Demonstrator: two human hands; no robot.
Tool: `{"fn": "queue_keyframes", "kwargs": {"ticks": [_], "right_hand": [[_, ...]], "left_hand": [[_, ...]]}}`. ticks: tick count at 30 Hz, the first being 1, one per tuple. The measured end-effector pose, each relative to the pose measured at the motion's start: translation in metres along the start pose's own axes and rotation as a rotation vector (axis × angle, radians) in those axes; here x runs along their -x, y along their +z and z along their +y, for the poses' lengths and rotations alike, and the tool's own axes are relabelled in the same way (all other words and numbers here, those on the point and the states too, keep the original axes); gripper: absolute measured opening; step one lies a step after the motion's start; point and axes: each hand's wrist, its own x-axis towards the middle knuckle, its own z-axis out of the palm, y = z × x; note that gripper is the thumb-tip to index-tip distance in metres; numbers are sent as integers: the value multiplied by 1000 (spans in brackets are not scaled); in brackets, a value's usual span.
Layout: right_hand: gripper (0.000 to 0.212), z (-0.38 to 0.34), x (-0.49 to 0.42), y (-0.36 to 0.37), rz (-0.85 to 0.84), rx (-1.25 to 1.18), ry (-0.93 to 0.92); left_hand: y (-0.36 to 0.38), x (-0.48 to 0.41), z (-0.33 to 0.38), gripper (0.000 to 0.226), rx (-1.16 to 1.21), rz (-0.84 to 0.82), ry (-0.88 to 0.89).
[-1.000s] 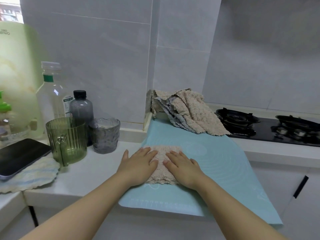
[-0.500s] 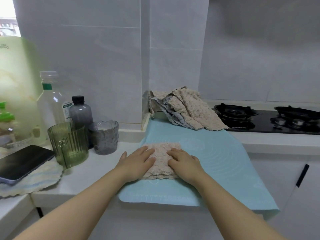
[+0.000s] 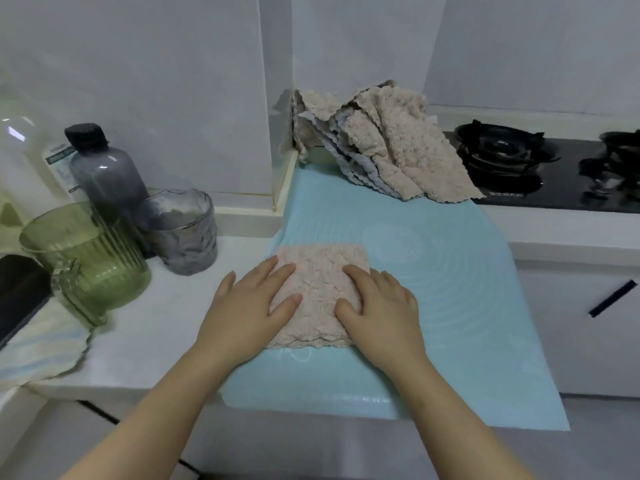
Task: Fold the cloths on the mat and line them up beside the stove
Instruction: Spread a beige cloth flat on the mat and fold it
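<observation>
Pinning folded cloth (image 3: 320, 289): L hand (image 3: 249, 313), R hand (image 3: 381, 313)

A folded beige cloth (image 3: 318, 292) lies flat on the blue mat (image 3: 450, 306), unfolded cloths (image 3: 388, 147) heaped behind.

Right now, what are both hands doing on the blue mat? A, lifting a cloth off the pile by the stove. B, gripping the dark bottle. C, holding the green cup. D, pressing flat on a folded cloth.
D: the left hand and the right hand lie with straight fingers on the folded cloth, flat on the blue mat.
</observation>
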Motion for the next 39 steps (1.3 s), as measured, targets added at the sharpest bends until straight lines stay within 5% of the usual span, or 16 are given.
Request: {"fn": "queue_keyframes", "kwargs": {"ticks": [8,12,17,21,24,29,35,39], "right_hand": [[72,-17,7,-14,-71,-112,165],[64,-39,12,-26,-47,-112,311],[69,-45,15,-37,-135,-371,507],[8,-30,14,-66,-191,-825,720],[13,-2,16,-91,-116,-1176,818],[23,65,28,-135,-72,-1538,929],[15,171,44,-199,79,-1604,1003],[12,261,55,-259,170,-1577,1001]], "left_hand": [[-15,6,13,50,-292,99,-33],[-32,-3,31,70,-199,-100,-231],[-44,-18,33,69,262,-275,-428],[-52,-32,53,54,529,-304,-461],[-46,-46,81,21,803,-353,-479],[-26,-64,160,35,1168,-528,-505],[17,-88,290,9,1271,-561,-404],[57,-112,395,43,1323,-578,-363]]}}
